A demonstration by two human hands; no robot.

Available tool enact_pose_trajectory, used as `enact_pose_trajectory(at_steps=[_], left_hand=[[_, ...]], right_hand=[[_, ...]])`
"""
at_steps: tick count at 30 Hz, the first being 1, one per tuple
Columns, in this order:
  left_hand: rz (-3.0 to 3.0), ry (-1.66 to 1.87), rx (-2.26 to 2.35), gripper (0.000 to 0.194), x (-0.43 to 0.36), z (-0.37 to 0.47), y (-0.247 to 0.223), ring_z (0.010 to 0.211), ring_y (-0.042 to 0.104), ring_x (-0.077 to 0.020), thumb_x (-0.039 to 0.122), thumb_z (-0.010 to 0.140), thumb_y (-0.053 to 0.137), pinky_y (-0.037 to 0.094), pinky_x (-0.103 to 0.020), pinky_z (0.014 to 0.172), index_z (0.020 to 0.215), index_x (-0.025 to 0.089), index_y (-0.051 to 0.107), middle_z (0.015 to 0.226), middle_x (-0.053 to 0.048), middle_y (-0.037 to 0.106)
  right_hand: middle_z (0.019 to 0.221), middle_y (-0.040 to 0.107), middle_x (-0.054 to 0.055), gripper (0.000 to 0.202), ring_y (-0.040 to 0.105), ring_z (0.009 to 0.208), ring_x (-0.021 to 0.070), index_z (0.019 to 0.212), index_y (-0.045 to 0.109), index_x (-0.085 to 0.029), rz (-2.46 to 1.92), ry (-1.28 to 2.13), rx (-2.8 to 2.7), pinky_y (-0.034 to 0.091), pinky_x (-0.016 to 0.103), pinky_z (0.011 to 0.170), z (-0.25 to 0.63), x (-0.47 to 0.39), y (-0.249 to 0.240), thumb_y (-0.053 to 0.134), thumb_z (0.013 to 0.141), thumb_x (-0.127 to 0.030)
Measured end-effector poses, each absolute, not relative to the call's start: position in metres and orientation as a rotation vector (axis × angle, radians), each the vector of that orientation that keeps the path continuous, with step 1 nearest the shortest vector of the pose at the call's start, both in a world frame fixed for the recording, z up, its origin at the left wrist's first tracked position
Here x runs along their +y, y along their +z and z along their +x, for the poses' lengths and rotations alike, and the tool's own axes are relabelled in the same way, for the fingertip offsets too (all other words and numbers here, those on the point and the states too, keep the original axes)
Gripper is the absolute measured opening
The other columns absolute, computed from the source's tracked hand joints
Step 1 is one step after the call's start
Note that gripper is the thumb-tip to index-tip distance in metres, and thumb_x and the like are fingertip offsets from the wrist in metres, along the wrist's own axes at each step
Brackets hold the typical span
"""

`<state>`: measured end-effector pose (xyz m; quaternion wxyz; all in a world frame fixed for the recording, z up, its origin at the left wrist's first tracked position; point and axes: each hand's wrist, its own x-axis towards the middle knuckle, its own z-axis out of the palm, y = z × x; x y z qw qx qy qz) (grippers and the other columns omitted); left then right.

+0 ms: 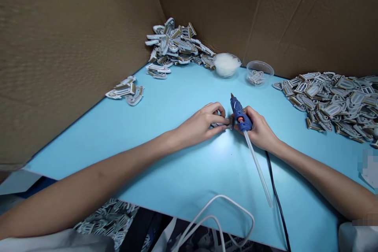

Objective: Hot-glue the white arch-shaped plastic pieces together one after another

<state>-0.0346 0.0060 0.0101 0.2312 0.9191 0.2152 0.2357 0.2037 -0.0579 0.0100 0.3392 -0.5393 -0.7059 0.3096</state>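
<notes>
Near the middle of the blue table, my left hand [206,121] has its fingers closed on a small grey-white piece [228,123], mostly covered by the fingers. My right hand [257,128] is wrapped round a blue glue gun [240,114], whose tip points away from me, up and slightly left. A long translucent glue stick [258,167] sticks out of the gun's rear. The fingertips of my right hand are close to the right end of the small piece; whether they touch it is unclear.
Similar pieces lie heaped at the back [177,45] and right [333,100], with several more at left [126,90]. Behind the hands stand a bowl of whitish contents [226,65] and a clear bowl [267,71] holding pieces. Black [276,193] and white [220,197] cables cross the front; cardboard walls [310,19] surround the table.
</notes>
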Motion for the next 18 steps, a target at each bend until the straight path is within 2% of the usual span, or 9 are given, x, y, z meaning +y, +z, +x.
enact_pose_trajectory(at_steps=[5,10,14,18], left_hand=[[2.545,0.636,0.625,0.024,0.006,-0.037,0.014,0.107,0.061,-0.0246,0.023,0.101,0.062,0.052,-0.041,0.098,0.115,0.023,0.081,0.114,-0.010,0.065],[2.473,0.612,0.615,0.017,0.011,-0.040,0.016,0.110,0.066,-0.0243,0.023,0.094,0.068,0.054,-0.041,0.102,0.104,0.021,0.082,0.119,-0.010,0.068],[2.500,0.591,0.512,0.024,0.012,-0.039,0.013,0.108,0.067,-0.0237,0.021,0.096,0.068,0.055,-0.039,0.100,0.115,0.024,0.082,0.116,-0.009,0.072],[2.482,0.611,0.478,0.027,0.015,-0.041,0.012,0.111,0.068,-0.0240,0.021,0.095,0.070,0.056,-0.038,0.100,0.120,0.022,0.081,0.121,-0.011,0.071]], right_hand=[[0.093,0.072,0.004,0.025,0.060,0.086,0.0248,0.089,0.050,-0.026,-1.410,0.832,-1.774,0.046,0.036,0.080,0.204,-0.059,0.010,0.073,0.083,-0.036],[0.095,0.071,0.003,0.025,0.060,0.086,0.0224,0.093,0.061,-0.023,-1.387,0.843,-1.640,0.048,0.034,0.079,0.205,-0.061,0.011,0.070,0.090,-0.046],[0.077,0.063,0.002,0.041,0.054,0.071,0.0193,0.088,0.067,-0.021,-1.414,0.881,-1.515,0.044,0.032,0.063,0.213,-0.062,0.018,0.068,0.092,-0.062],[0.081,0.067,0.004,0.049,0.055,0.064,0.0175,0.089,0.070,-0.021,-1.311,0.978,-1.440,0.043,0.032,0.057,0.229,-0.067,0.029,0.066,0.094,-0.070]])
